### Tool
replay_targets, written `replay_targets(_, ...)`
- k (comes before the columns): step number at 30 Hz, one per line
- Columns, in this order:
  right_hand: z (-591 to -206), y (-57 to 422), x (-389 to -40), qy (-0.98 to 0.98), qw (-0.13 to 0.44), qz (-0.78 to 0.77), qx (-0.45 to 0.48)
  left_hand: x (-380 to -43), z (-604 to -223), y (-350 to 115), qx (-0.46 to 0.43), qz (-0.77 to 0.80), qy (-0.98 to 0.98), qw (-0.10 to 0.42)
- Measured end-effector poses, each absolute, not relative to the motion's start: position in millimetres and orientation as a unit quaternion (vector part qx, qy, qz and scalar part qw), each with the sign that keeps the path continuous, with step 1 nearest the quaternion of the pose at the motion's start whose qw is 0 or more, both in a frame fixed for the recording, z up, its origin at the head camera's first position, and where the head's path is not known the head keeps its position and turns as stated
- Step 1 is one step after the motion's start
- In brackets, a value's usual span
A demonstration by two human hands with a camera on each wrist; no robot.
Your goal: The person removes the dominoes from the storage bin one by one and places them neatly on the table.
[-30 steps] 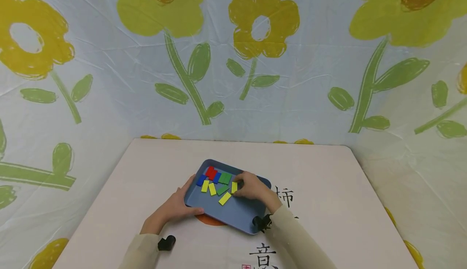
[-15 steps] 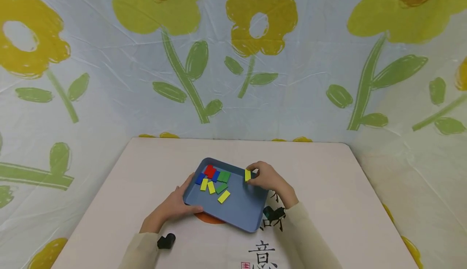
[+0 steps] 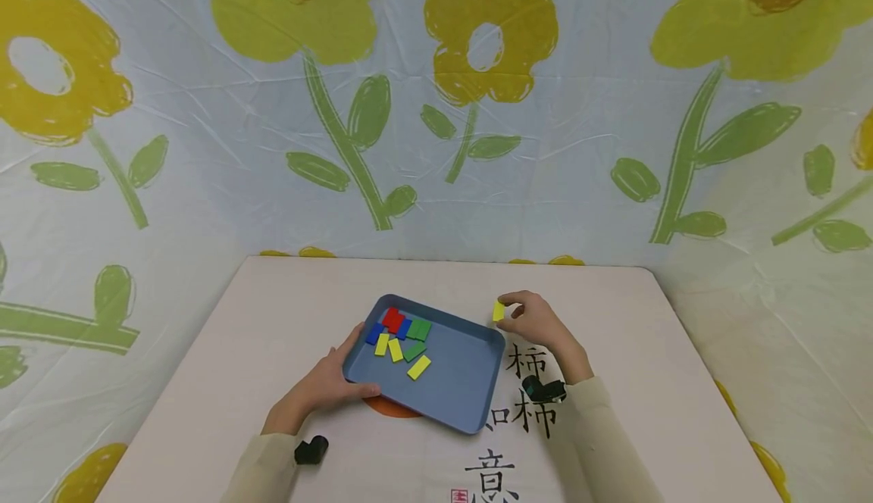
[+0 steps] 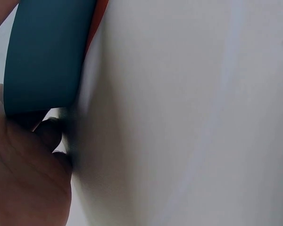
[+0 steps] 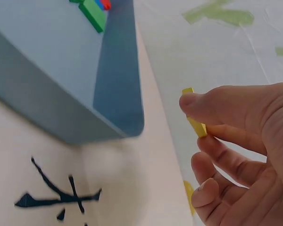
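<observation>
Yellow marks the small block (image 3: 499, 310) that the right hand (image 3: 542, 321) pinches in the head view, just off the far right corner of the tray (image 3: 457, 367) and over the table (image 3: 327, 283). The left hand (image 3: 329, 383) holds the tray's left end, thumb along the near rim, probably to keep it from sliding. Inside, red blocks (image 3: 398, 324), blue blocks (image 3: 374, 334), green blocks (image 3: 414, 351) and other yellow blocks (image 3: 419, 367) lie loose toward that end, away from the right hand. From the left wrist, the tray's end sits against the palm side with fingers tucked close; how firmly, I cannot tell. A red-orange patch (image 4: 98, 21) shows along its edge. From the right wrist, thumb and a fingertip take the pinched block near opposite ends, likely enough grip for so slim a piece, and it hangs apart from the tray's wall.
</observation>
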State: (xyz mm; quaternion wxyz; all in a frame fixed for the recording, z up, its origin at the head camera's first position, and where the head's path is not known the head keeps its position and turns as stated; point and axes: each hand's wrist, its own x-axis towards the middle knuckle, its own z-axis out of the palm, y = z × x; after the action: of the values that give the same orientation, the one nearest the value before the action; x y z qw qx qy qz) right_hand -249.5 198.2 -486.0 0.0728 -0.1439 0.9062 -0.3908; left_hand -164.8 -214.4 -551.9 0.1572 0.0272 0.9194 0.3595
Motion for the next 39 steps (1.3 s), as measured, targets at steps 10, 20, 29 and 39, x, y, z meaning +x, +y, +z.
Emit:
replay_targets(10, -497.3, 215.7, -248.4, 0.912, 0.074, -0.389, -0.11, -164.8, -551.0, -213.4, 0.029, 0.357, 0.921, 0.156)
replay_targets(20, -522.2, 214.7, -249.1, 0.908, 0.084, -0.392, -0.121, -164.7, -550.8, -213.6, 0.027, 0.362, 0.918, 0.158)
replay_targets(29, -533.4, 217.1, -249.9, 0.911, 0.076, -0.385, -0.13, -164.8, -552.7, -213.5, 0.027, 0.36, 0.92, 0.156)
replay_targets(39, -541.8, 217.1, -251.3, 0.916, 0.076, -0.376, -0.117, -165.1, -553.0, -214.3, 0.03, 0.357, 0.921, 0.151)
